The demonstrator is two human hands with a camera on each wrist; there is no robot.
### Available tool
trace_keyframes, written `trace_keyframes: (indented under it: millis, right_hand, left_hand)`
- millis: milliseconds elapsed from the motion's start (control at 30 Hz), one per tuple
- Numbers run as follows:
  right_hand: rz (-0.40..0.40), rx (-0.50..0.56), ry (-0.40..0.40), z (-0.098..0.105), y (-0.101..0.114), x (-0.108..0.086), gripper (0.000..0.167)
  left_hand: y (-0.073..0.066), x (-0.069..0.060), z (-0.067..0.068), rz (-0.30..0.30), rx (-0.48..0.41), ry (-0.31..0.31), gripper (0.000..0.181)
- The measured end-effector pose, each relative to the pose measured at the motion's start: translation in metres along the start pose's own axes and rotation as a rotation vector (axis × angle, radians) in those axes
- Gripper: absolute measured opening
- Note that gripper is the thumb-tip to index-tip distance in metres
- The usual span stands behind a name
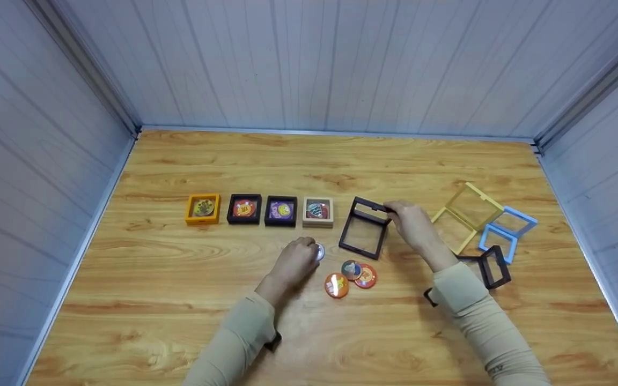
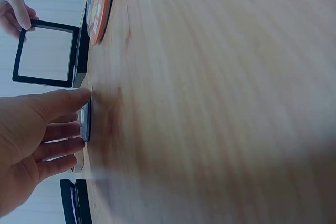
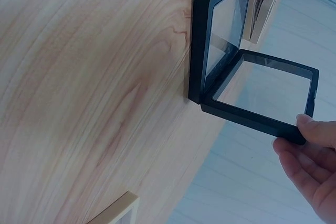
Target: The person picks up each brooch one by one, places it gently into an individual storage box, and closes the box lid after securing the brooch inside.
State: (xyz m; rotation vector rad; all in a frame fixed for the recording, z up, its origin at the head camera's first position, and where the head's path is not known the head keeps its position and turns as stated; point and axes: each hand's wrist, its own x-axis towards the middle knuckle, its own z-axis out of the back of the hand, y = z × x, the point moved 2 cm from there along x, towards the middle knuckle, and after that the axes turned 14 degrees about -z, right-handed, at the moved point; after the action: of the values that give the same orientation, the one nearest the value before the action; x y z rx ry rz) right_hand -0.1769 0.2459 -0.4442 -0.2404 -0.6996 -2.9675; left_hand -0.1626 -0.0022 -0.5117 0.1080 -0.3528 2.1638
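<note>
With thumb and fingertips, my right hand (image 1: 413,224) pinches the raised lid's corner of a black display frame (image 1: 345,231). In the right wrist view this frame (image 3: 198,51) stands hinged open, its clear film windows bare. My left hand (image 1: 294,261) is at a round badge (image 1: 320,252) flat on the table, mostly covered in the head view. From the left wrist, the thumb and fingers are spread about the edge of the badge (image 2: 86,121), gripping it. Between the hands lie an orange badge (image 1: 336,286), a red badge (image 1: 367,276) and a dark blue-green badge (image 1: 351,269), partly overlapping.
Closed frames holding badges stand in a row: orange (image 1: 203,220), black (image 1: 244,221), another black (image 1: 280,222) and beige (image 1: 318,223). Opened frames lie at right: yellow (image 1: 474,206), blue (image 1: 515,234) and black (image 1: 494,268). Pale panels (image 1: 309,64) wall in the wooden table (image 1: 180,321).
</note>
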Motion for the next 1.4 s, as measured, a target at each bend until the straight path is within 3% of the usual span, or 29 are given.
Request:
trace_keyframes:
  millis: [233, 433, 633, 900, 1200, 1400]
  right_hand:
    - [-0.002, 0.011, 0.004, 0.000, -0.001, -0.001, 0.019]
    - [0.001, 0.017, 0.002, 0.000, -0.001, -0.001, 0.019]
    - [-0.009, 0.016, 0.007, -0.002, -0.002, -0.001, 0.019]
    - [-0.017, 0.009, 0.007, -0.001, 0.000, -0.002, 0.019]
    - [0.019, 0.016, -0.011, 0.000, -0.001, -0.002, 0.018]
    - [0.029, 0.017, -0.018, 0.000, -0.001, -0.002, 0.018]
  left_hand:
    - [0.000, -0.002, -0.002, -0.062, 0.067, -0.067, 0.012]
    - [-0.001, 0.002, -0.001, -0.099, 0.108, 0.000, 0.009]
    - [0.001, 0.002, 0.004, -0.102, 0.041, 0.045, 0.006]
    - [0.003, 0.001, 0.007, -0.088, 0.013, -0.034, 0.012]
    - [0.004, 0.003, 0.016, 0.015, -0.040, -0.113, 0.018]
    - [0.007, 0.000, 0.022, 0.121, -0.232, -0.163, 0.015]
